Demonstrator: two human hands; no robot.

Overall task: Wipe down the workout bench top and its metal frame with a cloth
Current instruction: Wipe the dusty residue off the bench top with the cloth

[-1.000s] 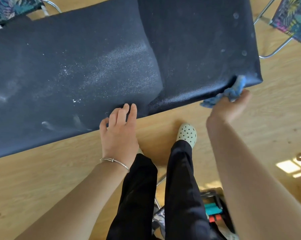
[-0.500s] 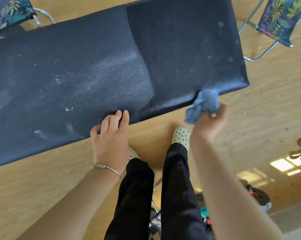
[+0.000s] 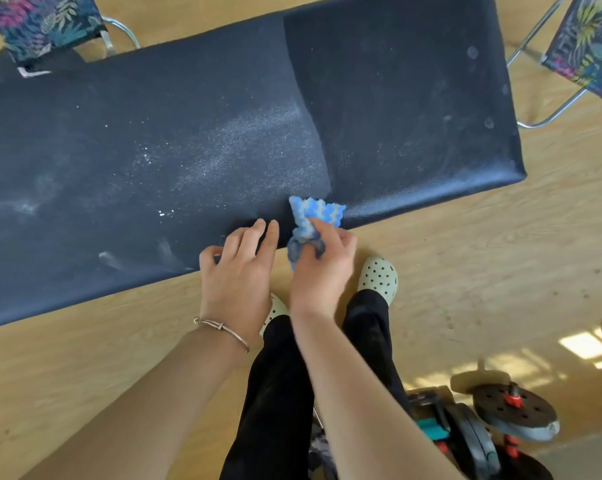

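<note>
Far out to the left of my fingers, past the bench, stands a folding chair with a floral fabric seat (image 3: 46, 26). The dark navy padded vinyl bench top (image 3: 137, 174) fills the view. A pale streak of white dust (image 3: 244, 143) lies ahead of my left fingertips, so I judge that part is not yet wiped.

My left hand (image 3: 237, 271), with a thin metal bracelet (image 3: 221, 329) at the wrist, lies flat. Its fingers (image 3: 270, 237) are straight and slightly spread, the tips resting on the near edge of the pad. I take that as a brace to steady the bench and myself.

Just right of those fingertips is the crumpled blue-and-white knitted cloth (image 3: 315, 211). My right hand (image 3: 322, 271) pinches it, fingers curled round the bunched lower part. The free upper part is pressed to the pad's near edge, where the seam (image 3: 306, 109) between the two cushions ends. Bunching it gives a firm wad for rubbing along the edge.

The metal frame is out of sight under the pads. Right of my right hand are a pale green perforated clog (image 3: 379, 275), black dumbbell plates (image 3: 514, 410) on the wooden floor (image 3: 483, 254), and a second floral chair (image 3: 583, 39).

A second ago the cloth was at the right pad's near corner, well away from my left fingers. It has travelled left along that edge and now sits beside them. The left hand has kept its place.
</note>
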